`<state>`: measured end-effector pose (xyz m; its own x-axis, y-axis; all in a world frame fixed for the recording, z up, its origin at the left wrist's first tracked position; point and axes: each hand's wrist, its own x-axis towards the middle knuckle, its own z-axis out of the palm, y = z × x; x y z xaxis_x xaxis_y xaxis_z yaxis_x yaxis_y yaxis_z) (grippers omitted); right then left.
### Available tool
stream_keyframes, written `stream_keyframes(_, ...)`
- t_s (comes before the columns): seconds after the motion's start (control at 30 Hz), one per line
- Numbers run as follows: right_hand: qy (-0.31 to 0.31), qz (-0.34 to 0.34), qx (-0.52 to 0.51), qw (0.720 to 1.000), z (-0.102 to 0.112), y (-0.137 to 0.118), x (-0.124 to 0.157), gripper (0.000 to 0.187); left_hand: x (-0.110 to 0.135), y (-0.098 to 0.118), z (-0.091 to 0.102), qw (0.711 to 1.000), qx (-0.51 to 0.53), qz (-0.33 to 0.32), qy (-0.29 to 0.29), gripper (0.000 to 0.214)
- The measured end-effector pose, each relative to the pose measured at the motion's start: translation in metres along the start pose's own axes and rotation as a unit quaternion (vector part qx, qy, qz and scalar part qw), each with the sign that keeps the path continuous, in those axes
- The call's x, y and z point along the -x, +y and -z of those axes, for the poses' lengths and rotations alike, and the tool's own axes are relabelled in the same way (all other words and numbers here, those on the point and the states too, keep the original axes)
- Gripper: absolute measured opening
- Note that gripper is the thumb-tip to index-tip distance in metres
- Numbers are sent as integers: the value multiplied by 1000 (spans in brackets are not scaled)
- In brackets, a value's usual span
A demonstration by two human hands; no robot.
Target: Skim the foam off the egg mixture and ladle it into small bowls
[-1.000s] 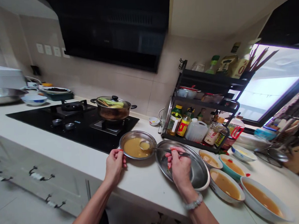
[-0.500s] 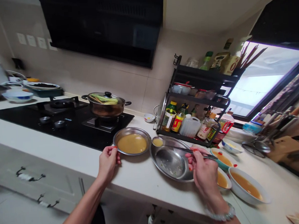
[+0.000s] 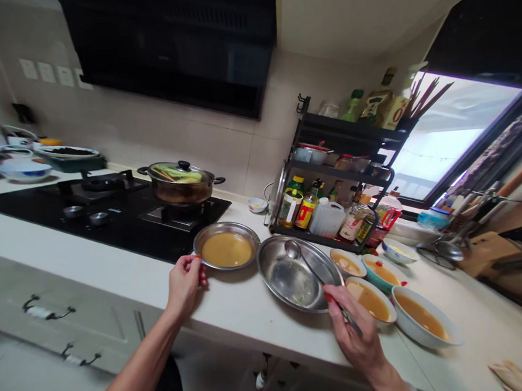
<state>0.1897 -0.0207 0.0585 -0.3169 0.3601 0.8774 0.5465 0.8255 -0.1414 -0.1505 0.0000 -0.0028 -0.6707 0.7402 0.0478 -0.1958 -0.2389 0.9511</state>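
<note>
My left hand (image 3: 187, 282) pinches the rim of a round steel plate (image 3: 198, 245) that holds brownish-yellow liquid (image 3: 227, 249). Beside it on the white counter is a second steel plate (image 3: 270, 285), with a few wet scraps on its bottom. In my right hand (image 3: 353, 325) is the handle of a metal ladle (image 3: 292, 250), whose bowl rests over the far side of that second plate and looks empty. Just right of the plate stand several bowls of similar orange-brown liquid, among them a large white bowl (image 3: 448, 344) and a green-rimmed bowl (image 3: 401, 282).
A lidded pot (image 3: 181, 191) with green vegetables inside sits on the black gas hob (image 3: 126, 223). Behind the plates is a black rack (image 3: 347, 170) of sauce bottles. A small bowl (image 3: 257, 205) stands near the wall, and a blue-patterned bowl (image 3: 399, 258) at the right.
The ladle, which held liquid near the left edge of the second plate, has moved right and now looks empty. My right hand has dropped lower. My left hand keeps its hold.
</note>
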Motion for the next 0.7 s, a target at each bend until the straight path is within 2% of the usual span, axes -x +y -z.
stream_keyframes(0.17,64,-150,-56,985,-14,-3,-5,22,1,4,0,1000,-3,-10,10,24)
stream_keyframes(0.3,118,-234,-107,959,-21,-6,-3,22,24,-1,-4,999,-49,-18,14,27)
stream_keyframes(0.37,132,-265,-109,949,-20,-7,-2,22,47,-9,-13,997,-62,7,-33,30)
stream_keyframes(0.43,141,-283,-108,942,-17,-9,-1,23,72,-15,-28,993,-40,46,-104,34)
stream_keyframes(0.47,145,-285,-108,941,-16,-10,-1,23,83,-17,-37,985,-32,70,-156,36)
stream_keyframes(0.53,152,-281,-107,941,-12,-12,-3,22,99,-17,-56,969,-25,112,-219,40)
stream_keyframes(0.6,155,-276,-106,943,-8,-14,-4,22,105,-13,-72,961,-3,140,-240,44)
stream_keyframes(0.7,162,-274,-102,942,-3,-16,-5,20,100,-6,-88,955,26,164,-246,47)
